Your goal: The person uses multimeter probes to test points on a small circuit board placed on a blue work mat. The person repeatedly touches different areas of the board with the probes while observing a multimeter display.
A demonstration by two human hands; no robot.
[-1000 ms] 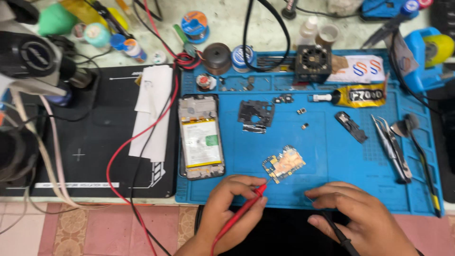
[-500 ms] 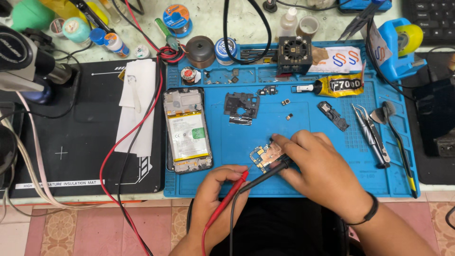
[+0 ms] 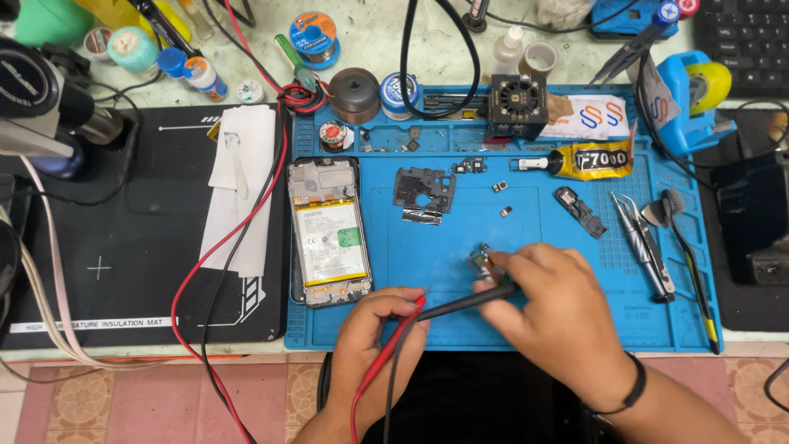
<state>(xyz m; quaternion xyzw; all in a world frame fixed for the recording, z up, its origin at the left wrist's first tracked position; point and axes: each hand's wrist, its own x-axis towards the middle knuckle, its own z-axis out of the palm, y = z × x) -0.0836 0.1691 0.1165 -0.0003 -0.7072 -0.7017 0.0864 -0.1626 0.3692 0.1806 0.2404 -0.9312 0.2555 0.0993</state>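
On the bench, a black mat lay at the left and a blue mat at the right, touching along one edge. An opened phone sat at the blue mat's left side, back cover off and battery showing. Right of it lay a dark shield plate, then a few loose bits; farther right lay a glue tube, and tweezers lay near the mat's right edge.

Near the mat's near edge, the right hand was closed around a black probe, and its fingers also pinched a small circuit board that was tilted up off the mat. How much of the board rested on the mat could not be told. The left hand gripped a red probe pen-fashion, its tip aimed toward the board but apart from it.

Judged from this, the work in hand was probing the board. Doing it well would call for settling the board flat or bracing it firmly, since one hand had both to hold it and to steer a probe. Both wrists would best rest on the mat. Each tip should meet one contact only, without bridging neighbours. The red lead trailing across the black mat would need slack so it did not tug the tip.
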